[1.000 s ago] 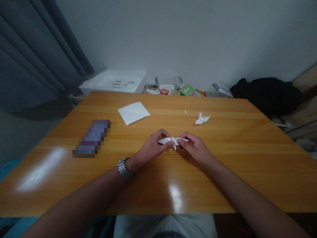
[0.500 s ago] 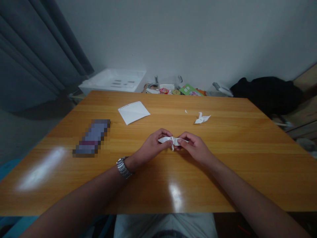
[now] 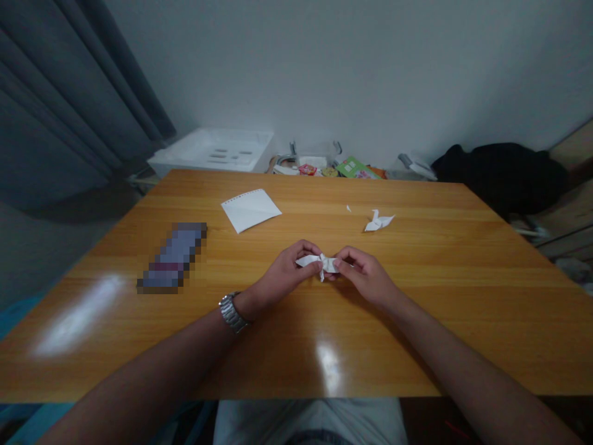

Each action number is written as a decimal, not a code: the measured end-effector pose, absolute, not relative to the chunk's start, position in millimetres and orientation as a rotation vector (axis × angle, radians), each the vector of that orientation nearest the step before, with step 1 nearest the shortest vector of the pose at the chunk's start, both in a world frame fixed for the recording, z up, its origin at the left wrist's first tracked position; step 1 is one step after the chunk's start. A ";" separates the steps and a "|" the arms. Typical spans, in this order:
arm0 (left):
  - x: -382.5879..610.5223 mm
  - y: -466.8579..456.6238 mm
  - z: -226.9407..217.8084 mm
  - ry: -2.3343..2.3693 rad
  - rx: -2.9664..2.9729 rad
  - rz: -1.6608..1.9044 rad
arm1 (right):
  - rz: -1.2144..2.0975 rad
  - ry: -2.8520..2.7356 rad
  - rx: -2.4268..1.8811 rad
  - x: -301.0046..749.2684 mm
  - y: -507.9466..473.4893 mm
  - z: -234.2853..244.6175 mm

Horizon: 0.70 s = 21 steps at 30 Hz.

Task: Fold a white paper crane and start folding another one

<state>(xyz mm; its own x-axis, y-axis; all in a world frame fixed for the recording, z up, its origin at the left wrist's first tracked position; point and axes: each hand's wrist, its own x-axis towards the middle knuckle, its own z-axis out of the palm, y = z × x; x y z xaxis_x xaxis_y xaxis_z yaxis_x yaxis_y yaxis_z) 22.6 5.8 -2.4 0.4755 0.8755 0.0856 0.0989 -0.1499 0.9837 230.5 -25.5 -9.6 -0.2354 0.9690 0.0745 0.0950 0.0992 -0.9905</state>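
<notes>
Between my two hands is a small white origami crane [image 3: 328,264], its wings spread to either side. My left hand [image 3: 296,266], with a metal watch [image 3: 233,313] at the wrist, pinches the left wing between thumb and fingers. The right wing is pinched by my right hand [image 3: 360,270], whose thumb covers part of it. A narrow folded point of the paper hangs down toward me. Farther back on the right, a second white paper crane [image 3: 379,221] rests on the wooden table [image 3: 296,346].
A sheet of white paper [image 3: 251,211] with a perforated edge lies back left. Left of my hands is a blurred-out phone-like object [image 3: 173,256]. A paper scrap [image 3: 348,208] sits near the second crane. Behind the table stand a white tray [image 3: 213,148] and a green packet [image 3: 356,168].
The right wing of the held crane has shifted a little under my right thumb, and less of its tip shows. Both hands stay in nearly the same place.
</notes>
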 end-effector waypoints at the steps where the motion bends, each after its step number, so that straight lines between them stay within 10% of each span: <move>1: 22.7 5.9 -3.2 0.864 1.583 0.856 | 1.262 -1.500 -1.103 230.5 -25.5 -9.5; 21: 21.3 6.5 -3.9 0.900 1.596 0.854 | 1.248 -1.510 -1.107 231.1 -23.6 -12.7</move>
